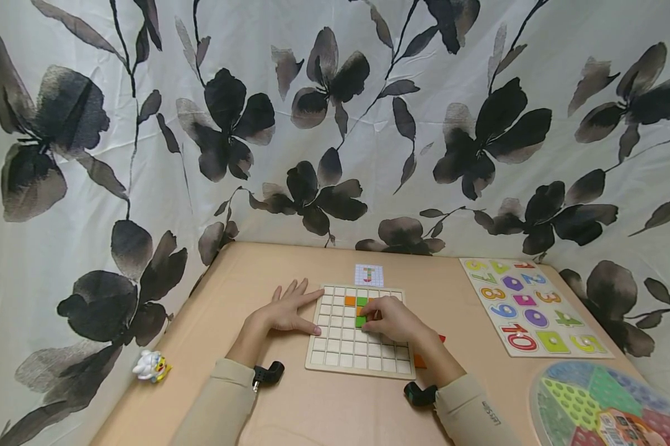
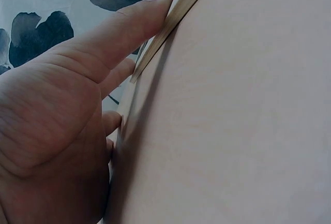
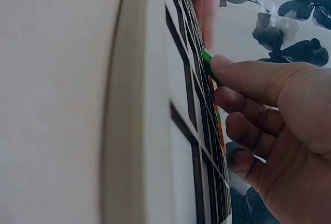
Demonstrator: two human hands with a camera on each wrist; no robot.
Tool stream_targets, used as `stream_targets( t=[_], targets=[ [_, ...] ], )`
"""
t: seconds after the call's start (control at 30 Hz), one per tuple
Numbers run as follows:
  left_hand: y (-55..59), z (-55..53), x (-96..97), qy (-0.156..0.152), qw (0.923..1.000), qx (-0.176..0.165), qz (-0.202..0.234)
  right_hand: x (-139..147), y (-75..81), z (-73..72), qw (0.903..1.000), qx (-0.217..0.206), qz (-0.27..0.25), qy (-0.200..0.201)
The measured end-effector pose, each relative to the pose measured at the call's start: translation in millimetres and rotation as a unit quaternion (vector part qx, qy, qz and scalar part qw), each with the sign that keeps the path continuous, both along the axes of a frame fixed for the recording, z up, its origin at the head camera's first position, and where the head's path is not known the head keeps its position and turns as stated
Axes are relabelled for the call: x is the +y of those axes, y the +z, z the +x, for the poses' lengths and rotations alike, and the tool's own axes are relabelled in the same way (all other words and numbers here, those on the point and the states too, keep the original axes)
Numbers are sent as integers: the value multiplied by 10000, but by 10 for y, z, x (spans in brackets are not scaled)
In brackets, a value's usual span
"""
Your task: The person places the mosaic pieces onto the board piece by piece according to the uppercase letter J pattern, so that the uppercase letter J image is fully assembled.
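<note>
A pale wooden grid board (image 1: 335,360) with white squares lies on the table, with orange (image 1: 349,301) and green (image 1: 362,301) squares near its upper middle. Over the board, my right hand (image 1: 393,319) pinches a small green square tile (image 3: 208,64) between thumb and fingers, and the tile tilts against the grid in the right wrist view. My left hand (image 1: 286,311) lies at the board's left side with fingers spread. Its thumb (image 2: 147,14) rests on the board's edge, and the index fingertip reaches the upper left corner.
A small card (image 1: 369,275) with a coloured pattern lies behind the board. At right are a number puzzle board (image 1: 535,308) and a round clear box (image 1: 613,402) of coloured pieces. Orange pieces (image 1: 419,361) peek out beside the right forearm. A small toy figure (image 1: 152,366) stands at left.
</note>
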State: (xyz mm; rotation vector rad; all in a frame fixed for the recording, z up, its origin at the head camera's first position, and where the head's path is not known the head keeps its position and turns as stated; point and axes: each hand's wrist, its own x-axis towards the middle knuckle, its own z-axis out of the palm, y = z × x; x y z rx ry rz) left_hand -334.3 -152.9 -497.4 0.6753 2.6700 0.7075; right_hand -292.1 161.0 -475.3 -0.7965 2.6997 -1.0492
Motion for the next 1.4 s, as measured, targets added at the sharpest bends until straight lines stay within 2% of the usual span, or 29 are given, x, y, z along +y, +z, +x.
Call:
stream_targets(
  t=[0.1,0.33,0.4,0.9,1.2,1.4],
  targets=[
    [37,19,1,-16,10000,3,3,-1,-13,-2,10000,17,27,-25],
    [40,41,-22,-134,9997,66,215,-6,-25,13,9999,-9,95,-89],
    [114,76,-7,-97,9998,-27,147,-8,-26,16,9999,13,94,-101],
    [114,114,13,-57,10000,44,-40,17,-23,41,9999,95,132,-34],
    [115,112,21,-60,10000,55,9,128,130,66,9997,-21,-103,-211],
    [119,116,24,-56,10000,53,38,230,257,101,9992,236,-99,-317]
  ],
)
